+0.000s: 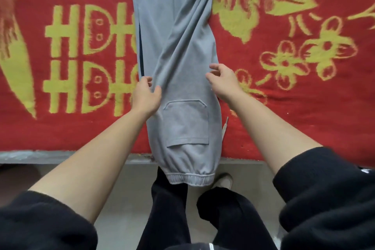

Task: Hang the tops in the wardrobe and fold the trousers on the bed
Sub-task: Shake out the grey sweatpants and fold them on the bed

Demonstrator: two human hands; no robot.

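Trousers (182, 87) lie on blanket (284, 107), elastic end overhanging at 6 o'clock, legs crossed toward 12. My L hand (146, 92) pinches 9 o'clock edge; R hand (222, 81) loose, empty, at 3. Uncross legs, align seams, then fold.

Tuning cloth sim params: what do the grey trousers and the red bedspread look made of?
Grey trousers: likely soft knit jersey, cotton or a blend; matte, falls in rounded folds, gathered elastic band at the near end. Red bedspread: looks like towelling or a woven pile blanket; matte, fuzzy surface, yellow pattern with blurred edges. The exact fibre cannot be told.
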